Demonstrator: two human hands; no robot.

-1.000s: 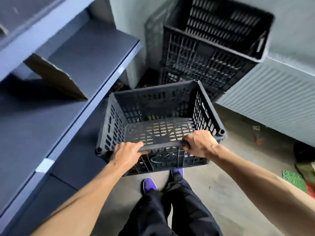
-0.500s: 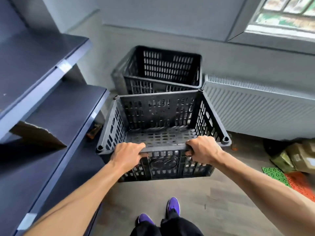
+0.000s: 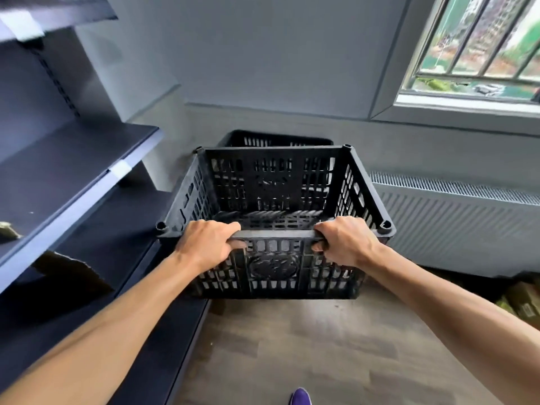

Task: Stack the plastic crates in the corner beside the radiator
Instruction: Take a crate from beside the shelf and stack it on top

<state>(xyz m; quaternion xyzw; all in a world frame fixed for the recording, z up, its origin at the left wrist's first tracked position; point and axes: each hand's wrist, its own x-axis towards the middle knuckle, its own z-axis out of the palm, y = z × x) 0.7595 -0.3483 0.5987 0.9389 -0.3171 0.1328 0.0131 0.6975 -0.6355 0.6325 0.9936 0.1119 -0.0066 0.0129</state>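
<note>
I hold an empty black slatted plastic crate (image 3: pixel 274 182) in the air by its near rim. My left hand (image 3: pixel 209 242) grips the rim's left part and my right hand (image 3: pixel 344 239) grips its right part. Behind the held crate, in the corner, the top rim of another black crate (image 3: pixel 274 138) shows; the rest of that stack is hidden by the crate I carry. The white radiator (image 3: pixel 455 223) runs along the wall just right of the corner.
Dark metal shelves (image 3: pixel 76 168) line the left side, with torn cardboard (image 3: pixel 70 264) on a lower shelf. A barred window (image 3: pixel 479 48) sits above the radiator. Cardboard boxes (image 3: pixel 523 299) lie on the floor at the right edge. My purple shoe (image 3: pixel 301 397) stands on the wooden floor.
The crate in my hands has risen and moved toward the corner, now covering most of the crate stack. My view has tilted up, bringing the window in.
</note>
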